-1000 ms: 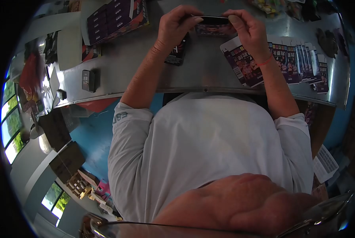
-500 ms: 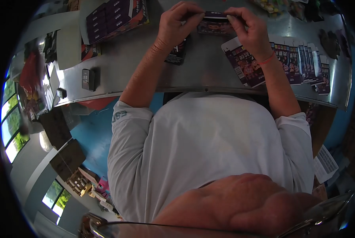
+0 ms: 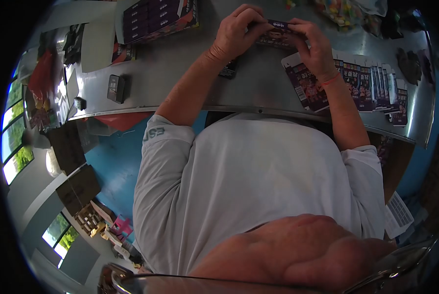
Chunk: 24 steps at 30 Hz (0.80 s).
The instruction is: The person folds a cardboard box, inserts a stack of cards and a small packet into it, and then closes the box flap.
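Note:
Pinched at its upper corners, a small purple printed box (image 3: 275, 38) is between both hands at the top centre. My left hand (image 3: 236, 34) is closed on its left end, and my right hand (image 3: 317, 46) grips its right end. Near my left wrist lies a dark pack (image 3: 227, 70), mostly hidden by the arm. Beside my right wrist, a fanned row of flat purple printed cartons (image 3: 364, 85) overlaps on the metal table (image 3: 180, 93). The fingers partly cover the box's upper edge.
An open display box (image 3: 160, 22) holding purple boxes stands at the upper left. Below it is a small black box (image 3: 115, 88). Colourful wrapped pieces (image 3: 337, 12) in clear plastic lie at the upper right, with dark crumpled material (image 3: 408, 63) near the right edge.
The view has shifted, so the table items appear further right. Both hands have drawn slightly nearer and lower with the box, whose front is tilted differently. The left forearm covers more of the dark pack.

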Available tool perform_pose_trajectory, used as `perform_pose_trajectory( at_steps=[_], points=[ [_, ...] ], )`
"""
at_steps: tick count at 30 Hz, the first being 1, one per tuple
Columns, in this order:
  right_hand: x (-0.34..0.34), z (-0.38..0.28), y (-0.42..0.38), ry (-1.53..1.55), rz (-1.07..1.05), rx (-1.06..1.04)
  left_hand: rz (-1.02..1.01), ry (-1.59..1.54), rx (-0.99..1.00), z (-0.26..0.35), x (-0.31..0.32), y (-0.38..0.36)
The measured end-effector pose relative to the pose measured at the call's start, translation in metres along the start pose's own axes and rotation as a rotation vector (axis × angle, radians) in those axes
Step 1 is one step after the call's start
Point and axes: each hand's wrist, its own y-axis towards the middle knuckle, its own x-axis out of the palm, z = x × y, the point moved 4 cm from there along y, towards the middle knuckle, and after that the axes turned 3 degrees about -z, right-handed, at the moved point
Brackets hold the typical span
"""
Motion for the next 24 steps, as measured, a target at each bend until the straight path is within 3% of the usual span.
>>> perform_pose_trajectory(
  at_steps=[7,10,13,16,24],
  points=[
    [0.001,-0.008,0.002,0.152,0.077,0.196,0.097,-0.057,-0.151,-0.019,0.002,-0.001],
    [-0.001,-0.017,0.004,0.181,0.102,0.244,-0.032,-0.089,-0.231,-0.020,0.004,-0.008],
    [0.002,-0.020,0.008,0.221,0.134,0.328,-0.035,-0.039,-0.345,-0.011,-0.004,-0.009],
    [0.009,-0.014,0.010,0.366,0.188,0.422,0.041,0.212,-0.141,0.016,-0.016,-0.005],
    [0.027,-0.048,0.043,0.582,0.175,0.454,-0.019,0.437,-0.241,0.039,-0.037,-0.006]
  ],
)
